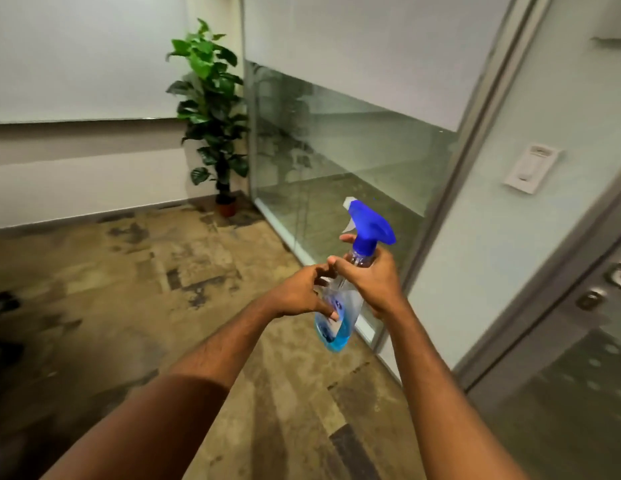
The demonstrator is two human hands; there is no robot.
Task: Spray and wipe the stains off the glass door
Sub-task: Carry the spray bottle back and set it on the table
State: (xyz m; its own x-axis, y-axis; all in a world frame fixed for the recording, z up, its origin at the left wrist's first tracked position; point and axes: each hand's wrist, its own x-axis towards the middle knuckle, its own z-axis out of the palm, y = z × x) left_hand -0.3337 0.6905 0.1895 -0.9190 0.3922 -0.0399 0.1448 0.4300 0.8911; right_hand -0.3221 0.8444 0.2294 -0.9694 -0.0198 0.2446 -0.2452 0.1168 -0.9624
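While the spray bottle (331, 336) hangs near upright over the floor (163, 289) | right hand (371, 285) curls round its neck under the blue spray head (369, 221), likely readying a squeeze | left hand (302, 292) pinches the body to steady it | glass door (562, 393) stands near on the right, nozzle (349, 202) turned away from it.

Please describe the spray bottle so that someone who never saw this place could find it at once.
Find the long glass partition running from the potted plant to the door frame. Before its lower edge, the right hand grips the neck of the spray bottle and the left hand its clear body. Only it has a blue trigger head and blue liquid.
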